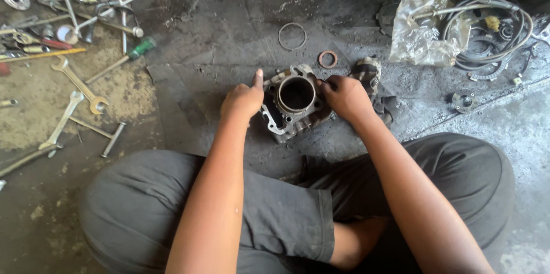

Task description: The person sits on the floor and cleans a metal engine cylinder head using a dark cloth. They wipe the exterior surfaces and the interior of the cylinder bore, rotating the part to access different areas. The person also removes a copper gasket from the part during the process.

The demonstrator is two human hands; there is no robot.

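Gripped one engine cylinder (295,102) on the floor (229,27) with both hands: left hand (243,99) and right hand (344,96) clenched on its sides. Two rings beyond: wire ring (292,35), copper washer (327,59). Two wrenches (77,82) left.

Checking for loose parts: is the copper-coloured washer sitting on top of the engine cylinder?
No, the washer lies on the floor behind the cylinder.
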